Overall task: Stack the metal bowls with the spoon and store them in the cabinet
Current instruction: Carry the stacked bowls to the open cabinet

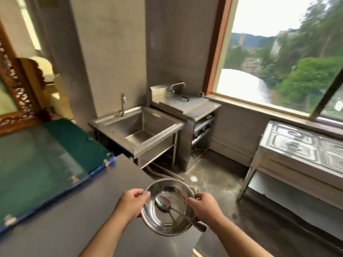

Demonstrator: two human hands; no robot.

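Note:
I hold a shiny metal bowl (167, 219) in front of me with both hands, above the edge of a dark counter (65, 219). A metal spoon (174, 209) lies inside it, its handle sticking out over the near right rim. My left hand (130, 203) grips the left rim and my right hand (204, 206) grips the right rim. Whether further bowls are nested under the top one I cannot tell. No cabinet is clearly visible.
A steel sink (141, 127) with a tap stands ahead by the wall, a steel unit (194, 108) beside it. On the right a steel table (300, 151) runs under a big window (278, 58). A green glass-topped table (46, 160) lies left. Bare floor with a drain (194, 178) is ahead.

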